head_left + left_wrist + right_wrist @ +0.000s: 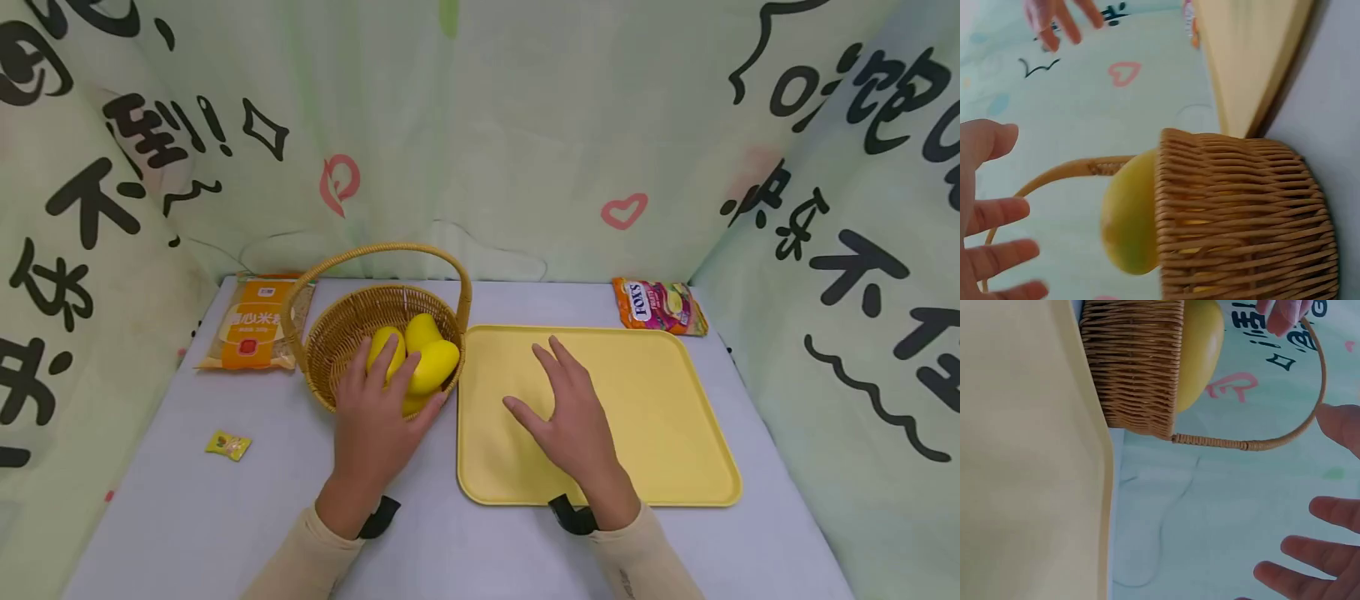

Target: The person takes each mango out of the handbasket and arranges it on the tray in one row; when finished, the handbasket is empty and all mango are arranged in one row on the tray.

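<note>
A wicker basket (330, 350) with a tall hoop handle holds several yellow mangoes (435, 367). My left hand (378, 425) hovers at the basket's near side with fingers spread, overlapping the mangoes in the head view. In the left wrist view one mango (1130, 215) with a green patch bulges above the basket rim, and the fingers stand apart from it. Over the left half of a yellow tray (652, 417) hangs my right hand (573, 417), its fingers apart and nothing held. The right wrist view has the basket (1132, 369) beyond the tray's edge.
Behind the basket at the left lies an orange and clear food packet (251, 329). A small yellow wrapped candy (228, 445) sits on the white table (187, 517) at the left. Past the tray's far right corner is a purple and orange Fox's bag (660, 307). Printed curtains surround the table.
</note>
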Available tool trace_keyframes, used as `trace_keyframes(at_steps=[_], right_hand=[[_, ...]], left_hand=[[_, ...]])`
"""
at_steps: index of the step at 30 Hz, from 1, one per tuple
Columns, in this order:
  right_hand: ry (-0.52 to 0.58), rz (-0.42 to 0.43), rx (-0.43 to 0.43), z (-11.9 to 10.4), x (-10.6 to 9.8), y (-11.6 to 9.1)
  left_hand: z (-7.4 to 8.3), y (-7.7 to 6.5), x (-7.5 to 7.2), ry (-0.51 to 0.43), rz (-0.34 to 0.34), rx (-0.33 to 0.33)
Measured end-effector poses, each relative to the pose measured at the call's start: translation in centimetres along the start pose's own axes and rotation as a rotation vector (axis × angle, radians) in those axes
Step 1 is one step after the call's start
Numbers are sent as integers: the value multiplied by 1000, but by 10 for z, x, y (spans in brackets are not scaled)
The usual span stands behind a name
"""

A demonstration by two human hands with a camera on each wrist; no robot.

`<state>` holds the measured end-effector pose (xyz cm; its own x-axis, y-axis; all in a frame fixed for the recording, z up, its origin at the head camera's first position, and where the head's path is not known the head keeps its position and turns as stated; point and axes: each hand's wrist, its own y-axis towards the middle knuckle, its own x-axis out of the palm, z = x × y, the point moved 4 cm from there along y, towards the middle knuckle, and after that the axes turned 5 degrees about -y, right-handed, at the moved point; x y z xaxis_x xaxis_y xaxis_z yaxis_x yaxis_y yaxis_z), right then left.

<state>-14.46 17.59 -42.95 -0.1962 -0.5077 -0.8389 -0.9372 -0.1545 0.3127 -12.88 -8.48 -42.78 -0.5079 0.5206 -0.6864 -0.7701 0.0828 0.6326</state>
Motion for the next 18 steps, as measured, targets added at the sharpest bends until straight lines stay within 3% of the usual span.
trace_keyframes(at_steps=[4, 9, 12, 18], right_hand=[[100, 105, -20, -2, -12, -9], [188, 190, -18, 3, -21, -27], [243, 187, 42, 9, -23, -38], [331, 150, 173, 20, -18, -58]], left_hand=[[-2, -4, -17, -122, 56, -4], [-17, -18, -31, -314, 98, -156], [-32, -29, -34, -453, 116, -351], [-67, -56, -30, -625, 113, -886]])
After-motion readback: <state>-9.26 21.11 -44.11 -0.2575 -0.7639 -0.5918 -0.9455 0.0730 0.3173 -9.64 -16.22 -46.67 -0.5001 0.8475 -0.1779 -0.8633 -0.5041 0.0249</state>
